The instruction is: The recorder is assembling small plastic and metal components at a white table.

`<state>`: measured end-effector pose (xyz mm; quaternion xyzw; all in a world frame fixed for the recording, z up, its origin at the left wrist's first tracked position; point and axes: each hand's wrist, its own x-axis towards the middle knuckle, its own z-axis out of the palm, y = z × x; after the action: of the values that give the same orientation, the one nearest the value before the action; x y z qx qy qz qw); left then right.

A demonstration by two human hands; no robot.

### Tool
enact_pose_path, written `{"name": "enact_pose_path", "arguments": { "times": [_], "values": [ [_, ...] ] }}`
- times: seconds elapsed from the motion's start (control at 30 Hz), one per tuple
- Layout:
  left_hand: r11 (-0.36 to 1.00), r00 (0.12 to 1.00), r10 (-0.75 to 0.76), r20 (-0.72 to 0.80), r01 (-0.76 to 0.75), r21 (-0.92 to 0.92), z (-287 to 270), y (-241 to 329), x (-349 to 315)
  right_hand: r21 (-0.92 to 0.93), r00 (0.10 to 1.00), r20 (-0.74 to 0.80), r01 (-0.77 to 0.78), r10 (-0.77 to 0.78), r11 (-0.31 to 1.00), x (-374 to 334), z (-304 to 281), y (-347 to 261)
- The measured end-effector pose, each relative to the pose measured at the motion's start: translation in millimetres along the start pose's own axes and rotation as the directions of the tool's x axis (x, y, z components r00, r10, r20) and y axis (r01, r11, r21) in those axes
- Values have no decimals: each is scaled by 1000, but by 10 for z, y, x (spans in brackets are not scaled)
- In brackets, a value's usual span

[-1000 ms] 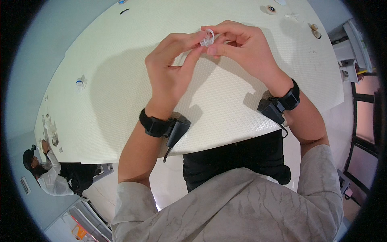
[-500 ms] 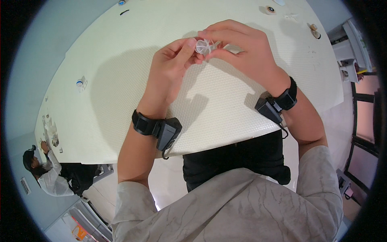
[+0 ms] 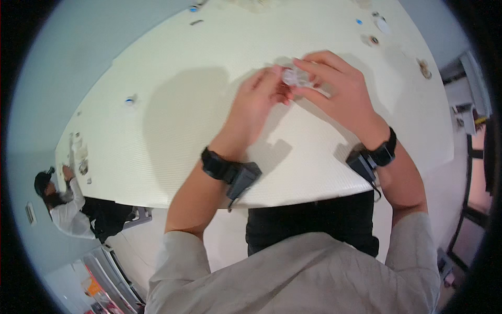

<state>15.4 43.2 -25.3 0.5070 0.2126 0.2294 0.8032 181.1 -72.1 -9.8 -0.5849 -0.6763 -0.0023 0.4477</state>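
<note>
We're over a pale cream, finely textured worktop (image 3: 172, 136) with a curved near edge; a grey-blue wall runs behind it on the left. Our left hand (image 3: 256, 107) and right hand (image 3: 340, 91) meet above the middle of the worktop, both pinching a small clear, roundish plastic piece (image 3: 294, 77) between fingertips. Left grip: thumb and fingers closed on the piece from its left. Right grip: fingers curled over it from the right and above. The piece sits between the two hands, off the surface as far as we can tell.

A black wristband with a boxy black module (image 3: 232, 172) is on the left wrist, and a matching black band (image 3: 374, 157) is on the right.

Small bits are scattered far off: a tiny blue-and-white item (image 3: 129, 100) at left, a small round ring-shaped part (image 3: 373, 40) and a few more specks at the far edge.

Another person in a white top and dark cap (image 3: 63, 201) sits at the left end of the worktop.

Hard to read: the clear piece's shape is mostly covered by fingers and blurred. The far-edge items are too small to identify. The right side of the room is cut off by the lens rim.
</note>
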Motion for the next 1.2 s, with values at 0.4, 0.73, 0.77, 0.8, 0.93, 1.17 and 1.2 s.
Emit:
{"name": "enact_pose_path", "arguments": {
  "times": [0.4,0.73,0.77,0.8,0.93,1.17,1.2],
  "values": [
    [997,1000,-12,14,11,77,34,122,-1,216,984,9,-176,178,960,-25,37,-5],
    [923,997,25,68,-49,381,-53,24,58,66,993,113,-45,37,997,8,42,-91],
    [925,998,27,56,-46,377,-59,14,63,81,992,116,-58,48,995,-6,54,-70],
    [928,999,28,44,-42,371,-68,3,66,95,991,120,-71,59,993,-12,61,-51],
    [933,997,42,60,-60,355,-113,-27,96,156,985,119,-144,127,977,1,84,-32],
    [965,992,17,126,-49,258,-124,83,71,298,981,101,-187,163,936,21,98,14],
    [948,988,-19,151,-31,318,-123,128,67,290,986,97,-161,139,943,25,97,23]
  ]
}}
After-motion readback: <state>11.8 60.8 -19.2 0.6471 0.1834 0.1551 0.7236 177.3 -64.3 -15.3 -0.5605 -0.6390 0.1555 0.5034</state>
